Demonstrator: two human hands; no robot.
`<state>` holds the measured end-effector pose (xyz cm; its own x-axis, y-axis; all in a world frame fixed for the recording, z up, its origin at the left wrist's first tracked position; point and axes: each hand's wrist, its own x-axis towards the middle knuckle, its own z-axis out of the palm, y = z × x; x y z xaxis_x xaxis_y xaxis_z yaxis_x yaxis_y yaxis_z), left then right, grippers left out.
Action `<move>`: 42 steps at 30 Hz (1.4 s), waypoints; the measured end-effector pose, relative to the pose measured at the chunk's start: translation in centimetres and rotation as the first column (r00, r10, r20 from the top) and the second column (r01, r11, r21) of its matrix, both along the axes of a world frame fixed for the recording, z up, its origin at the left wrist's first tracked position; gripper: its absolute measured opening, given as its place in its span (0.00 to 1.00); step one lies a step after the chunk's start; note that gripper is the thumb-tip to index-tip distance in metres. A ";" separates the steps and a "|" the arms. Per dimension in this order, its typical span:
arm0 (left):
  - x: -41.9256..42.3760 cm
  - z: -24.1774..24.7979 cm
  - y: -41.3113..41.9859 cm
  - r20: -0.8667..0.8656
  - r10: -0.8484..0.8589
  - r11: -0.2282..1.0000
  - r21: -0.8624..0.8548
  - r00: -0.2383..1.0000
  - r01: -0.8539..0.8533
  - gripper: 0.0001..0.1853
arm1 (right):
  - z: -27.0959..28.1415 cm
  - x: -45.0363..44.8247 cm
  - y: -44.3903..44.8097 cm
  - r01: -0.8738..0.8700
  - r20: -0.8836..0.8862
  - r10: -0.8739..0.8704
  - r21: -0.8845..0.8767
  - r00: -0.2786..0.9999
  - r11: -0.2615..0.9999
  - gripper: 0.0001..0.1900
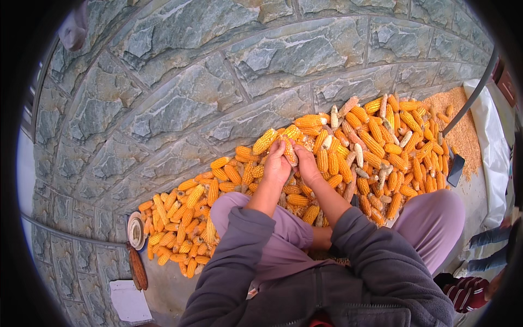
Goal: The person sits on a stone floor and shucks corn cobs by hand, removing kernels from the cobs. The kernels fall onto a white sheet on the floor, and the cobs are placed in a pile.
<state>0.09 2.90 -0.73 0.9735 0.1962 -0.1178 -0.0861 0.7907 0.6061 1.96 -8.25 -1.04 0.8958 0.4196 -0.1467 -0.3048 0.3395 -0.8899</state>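
Both of my hands meet over a large heap of dried yellow corn cobs point(372, 141). Between them is one corn cob point(288, 150), partly bare of kernels at its lower end. My left hand point(277, 163) closes on it from the left, thumb near its top. My right hand point(306, 162) grips it from the right side. More cobs lie all around and under my hands, full yellow ones mixed with pale, stripped ones. Loose kernels show between some cobs.
A rough stone wall point(184, 94) rises behind the heap. Loose kernels point(466, 126), a black phone-like object point(456, 170) and white plastic sheeting point(492, 143) lie right. Round stacked containers point(136, 229) and a white sheet point(130, 300) are left. People point(470, 292) are at lower right.
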 end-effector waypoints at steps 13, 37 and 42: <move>0.3 -0.4 -0.7 -0.079 0.092 0.995 -0.020 0.993 -0.094 0.11 | -0.5 0.1 0.4 0.096 0.147 -0.073 -0.154 0.986 0.983 0.21; 0.3 2.3 0.5 -0.209 0.153 0.964 0.247 0.966 -0.099 0.17 | 1.1 2.2 -0.8 0.115 0.255 -0.054 -0.233 0.965 0.966 0.15; 0.1 1.7 1.7 -0.124 0.088 0.988 0.136 0.988 -0.071 0.21 | 2.6 -0.1 -0.6 -0.248 0.017 0.254 -0.150 0.967 0.957 0.13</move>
